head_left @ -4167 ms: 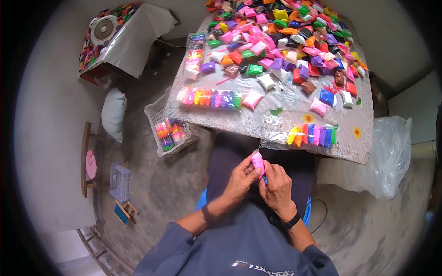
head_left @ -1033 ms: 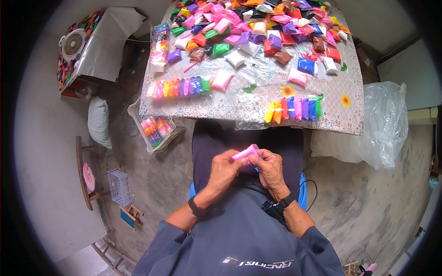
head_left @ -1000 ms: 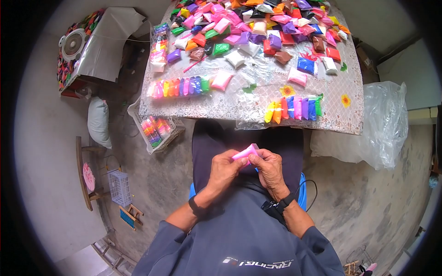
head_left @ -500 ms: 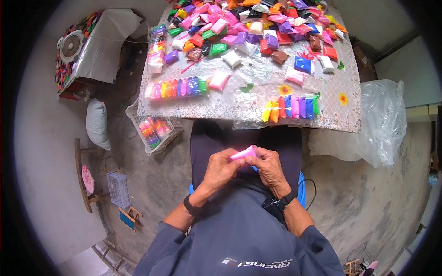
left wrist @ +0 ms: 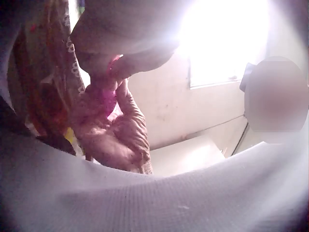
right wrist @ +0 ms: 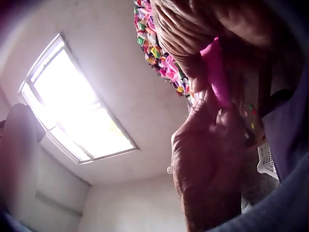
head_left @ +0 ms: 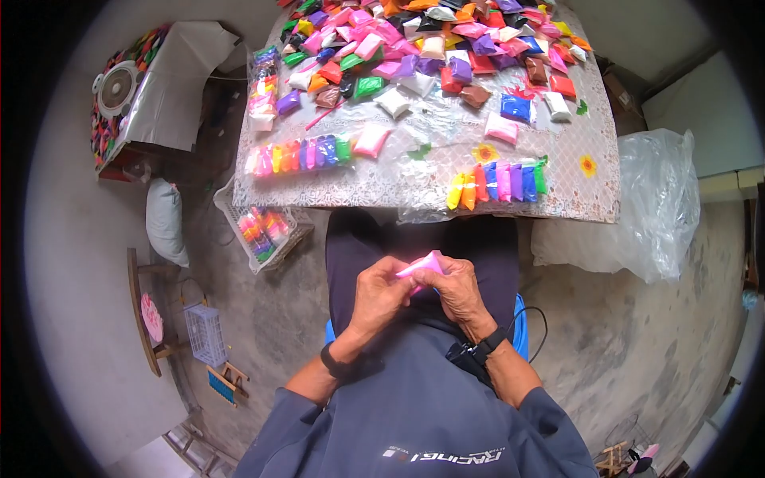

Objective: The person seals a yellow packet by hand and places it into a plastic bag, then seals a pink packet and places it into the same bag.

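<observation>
Both hands meet over the lap, below the table's near edge. Between them is a small, soft, bright pink packet [head_left: 424, 264], also showing as a pink packet [right wrist: 218, 75] between fingers in the right wrist view. My left hand [head_left: 378, 296] pinches its left part with thumb and fingers. My right hand [head_left: 460, 291] pinches the other side, its thumb lying across the front. Fingers hide much of the packet. On the table edge ahead lies a clear bag [head_left: 437, 204] with a row of coloured packets [head_left: 504, 183] inside.
A heap of coloured packets [head_left: 382, 40] covers the back of the patterned table [head_left: 578, 191]. Another bagged row [head_left: 299, 154] lies at its left front. On the floor stand a white crate [head_left: 295, 239] holding bagged packets and, to the right, a large clear plastic sack [head_left: 637, 207].
Since the oldest frame, the pink packet has turned from nearly lengthwise to slanting across between the hands. Both hands keep hold of it. The table has shifted left and up in the head view.
</observation>
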Demonstrator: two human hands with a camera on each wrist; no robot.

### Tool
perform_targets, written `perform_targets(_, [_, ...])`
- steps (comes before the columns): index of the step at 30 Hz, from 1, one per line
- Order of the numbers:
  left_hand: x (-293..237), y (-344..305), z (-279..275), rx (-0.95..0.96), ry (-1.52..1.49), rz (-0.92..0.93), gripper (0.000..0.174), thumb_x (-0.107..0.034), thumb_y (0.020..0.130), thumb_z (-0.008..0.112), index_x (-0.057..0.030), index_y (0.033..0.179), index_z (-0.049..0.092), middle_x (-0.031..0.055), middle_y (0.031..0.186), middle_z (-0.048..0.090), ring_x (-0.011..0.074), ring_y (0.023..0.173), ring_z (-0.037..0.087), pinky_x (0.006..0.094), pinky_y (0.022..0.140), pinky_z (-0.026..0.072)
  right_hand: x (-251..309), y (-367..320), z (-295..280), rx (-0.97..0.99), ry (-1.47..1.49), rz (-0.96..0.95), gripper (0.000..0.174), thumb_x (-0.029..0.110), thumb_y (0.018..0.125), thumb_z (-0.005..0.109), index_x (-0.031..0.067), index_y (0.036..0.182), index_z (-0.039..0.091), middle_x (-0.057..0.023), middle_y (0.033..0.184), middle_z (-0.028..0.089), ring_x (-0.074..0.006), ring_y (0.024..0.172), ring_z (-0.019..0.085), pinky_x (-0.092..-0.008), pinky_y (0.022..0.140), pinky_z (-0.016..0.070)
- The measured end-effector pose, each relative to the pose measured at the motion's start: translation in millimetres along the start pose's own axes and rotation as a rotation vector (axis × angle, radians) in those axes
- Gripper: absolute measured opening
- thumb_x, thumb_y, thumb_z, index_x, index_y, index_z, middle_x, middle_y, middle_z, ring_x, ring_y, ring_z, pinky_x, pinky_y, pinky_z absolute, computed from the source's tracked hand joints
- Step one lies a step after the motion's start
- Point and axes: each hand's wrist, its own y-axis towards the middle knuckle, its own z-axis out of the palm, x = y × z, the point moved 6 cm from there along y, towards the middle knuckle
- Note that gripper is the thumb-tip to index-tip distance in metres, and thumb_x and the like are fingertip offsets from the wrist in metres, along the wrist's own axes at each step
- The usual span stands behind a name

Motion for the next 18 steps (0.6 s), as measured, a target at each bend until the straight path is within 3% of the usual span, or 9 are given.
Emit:
perform_targets(10, [2, -3, -1, -0.049, -0.155, -0.039, 0.012, -0.007, 0.092, 0.073, 0.0008, 0.096, 0.064, 0.0068, 0.081, 0.07, 0.0082, 0.058, 0.061, 0.0193, 0.048, 0.0436, 0, 4, 2, -0.002, 0.043, 0.034, 0.013, 0.007, 0.089, 0.071, -0.0039, 0.094, 0.074, -0.0057, 0.086, 0.072, -0.0095, 0.077, 0.065, -0.0245, 0.073, 0.0508])
perform_targets(12, [-2, -1, -4, -0.059, -0.141, -0.046, 0.012, -0.007, 0.091, 0.073, 0.0005, 0.096, 0.065, 0.0064, 0.079, 0.07, 0.0079, 0.056, 0.06, 0.0187, 0.047, 0.0416, 9, 4, 4, 0.008, -0.14, 0.012, 0.014, 0.009, 0.089, 0.072, -0.0029, 0.097, 0.075, -0.0049, 0.087, 0.073, -0.0084, 0.079, 0.064, -0.0241, 0.074, 0.0504])
perform_targets(18, [-5, 2, -6, -0.006, -0.083, -0.028, 0.014, -0.009, 0.091, 0.074, 0.0008, 0.096, 0.066, 0.0064, 0.077, 0.069, 0.0074, 0.055, 0.059, 0.0185, 0.046, 0.0396, 25, 0, 5, 0.062, -0.273, 0.034, 0.017, 0.009, 0.088, 0.072, -0.0019, 0.101, 0.076, -0.0039, 0.087, 0.074, -0.0076, 0.081, 0.064, -0.0239, 0.076, 0.0499])
